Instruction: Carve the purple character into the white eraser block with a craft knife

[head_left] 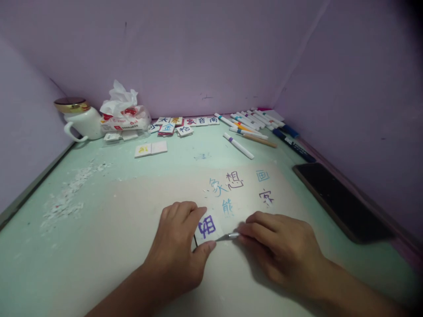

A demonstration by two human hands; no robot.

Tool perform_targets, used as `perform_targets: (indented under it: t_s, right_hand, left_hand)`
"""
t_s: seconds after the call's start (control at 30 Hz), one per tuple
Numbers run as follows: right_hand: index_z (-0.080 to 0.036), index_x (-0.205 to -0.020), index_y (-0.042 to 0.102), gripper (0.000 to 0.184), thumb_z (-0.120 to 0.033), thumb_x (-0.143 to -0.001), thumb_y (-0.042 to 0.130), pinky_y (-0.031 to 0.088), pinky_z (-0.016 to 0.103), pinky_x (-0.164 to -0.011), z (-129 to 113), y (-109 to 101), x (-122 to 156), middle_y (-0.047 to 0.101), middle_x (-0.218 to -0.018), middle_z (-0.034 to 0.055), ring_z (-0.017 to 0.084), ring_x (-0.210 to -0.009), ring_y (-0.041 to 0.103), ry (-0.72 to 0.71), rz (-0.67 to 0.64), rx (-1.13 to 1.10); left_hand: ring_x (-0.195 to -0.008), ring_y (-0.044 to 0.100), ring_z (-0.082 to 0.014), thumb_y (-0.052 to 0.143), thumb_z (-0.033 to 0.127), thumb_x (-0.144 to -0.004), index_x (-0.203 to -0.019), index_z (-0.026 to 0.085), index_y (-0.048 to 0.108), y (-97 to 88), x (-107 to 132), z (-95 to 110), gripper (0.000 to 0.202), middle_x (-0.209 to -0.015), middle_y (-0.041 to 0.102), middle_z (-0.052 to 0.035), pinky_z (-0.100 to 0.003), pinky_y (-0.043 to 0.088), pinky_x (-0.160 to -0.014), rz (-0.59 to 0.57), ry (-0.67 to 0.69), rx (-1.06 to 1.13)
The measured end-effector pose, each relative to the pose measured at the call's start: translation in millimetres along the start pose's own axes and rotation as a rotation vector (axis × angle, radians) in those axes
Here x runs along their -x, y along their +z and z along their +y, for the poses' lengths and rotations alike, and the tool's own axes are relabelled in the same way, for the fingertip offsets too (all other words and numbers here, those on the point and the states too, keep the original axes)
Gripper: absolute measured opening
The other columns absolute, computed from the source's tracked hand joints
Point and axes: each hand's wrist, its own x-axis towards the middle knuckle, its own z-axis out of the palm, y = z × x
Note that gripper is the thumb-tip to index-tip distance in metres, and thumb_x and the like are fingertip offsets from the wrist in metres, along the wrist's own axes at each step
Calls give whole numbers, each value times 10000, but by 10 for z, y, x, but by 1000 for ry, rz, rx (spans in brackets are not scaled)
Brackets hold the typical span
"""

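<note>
Near the desk's (99, 220) front edge, the left hand (178, 251) is pinching a small card (207, 227) flat between curled fingers, steadying it while the right hand (280, 251), fingers closed around a thin blade (228, 237), is working its edge.

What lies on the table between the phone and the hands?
In the head view, bare tabletop lies between the phone and the right hand; the nearest written character sits farther back.

We look forward and down from head height, close over the table (99, 229), facing the purple corner walls (198, 53).
</note>
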Motion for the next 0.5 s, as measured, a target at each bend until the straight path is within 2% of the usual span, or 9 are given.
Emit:
perform_targets:
  t_s: [0.17, 0.3, 0.37, 0.5]
  right_hand:
    - [-202, -821, 683, 164, -188, -844, 521, 381, 259, -499, 26, -14, -9, 653, -678, 22, 140, -569, 599, 61, -25, 2]
    - [-199, -808, 672, 162, -201, -851, 516, 404, 250, -496, 130, -56, -31, 669, -701, 30, 135, -554, 598, 187, 127, -2]
    - [-194, -820, 668, 150, -199, -855, 522, 416, 251, -507, 157, -58, -36, 676, -719, 34, 137, -563, 600, 198, 170, -9]
    - [-191, -848, 670, 131, -165, -843, 542, 421, 248, -531, 124, 6, -35, 669, -728, 28, 137, -603, 603, 151, 101, -52]
  left_hand:
    - [-961, 489, -289, 567, 236, -763, -1121, 134, 520, -3, 6, -15, 375, -1068, 536, -140, -505, 424, -828, -7, 6, 6]
    - [-958, 500, -294, 562, 238, -762, -1117, 143, 527, -12, 2, -21, 369, -1073, 542, -139, -499, 426, -823, -17, 1, 14]
    - [-954, 504, -294, 562, 231, -759, -1113, 141, 534, -14, -3, -20, 366, -1070, 546, -139, -497, 426, -821, -20, -3, 19]
    - [-956, 502, -297, 563, 227, -756, -1111, 132, 541, -7, -16, -16, 368, -1065, 545, -141, -501, 423, -826, -18, -3, 20]
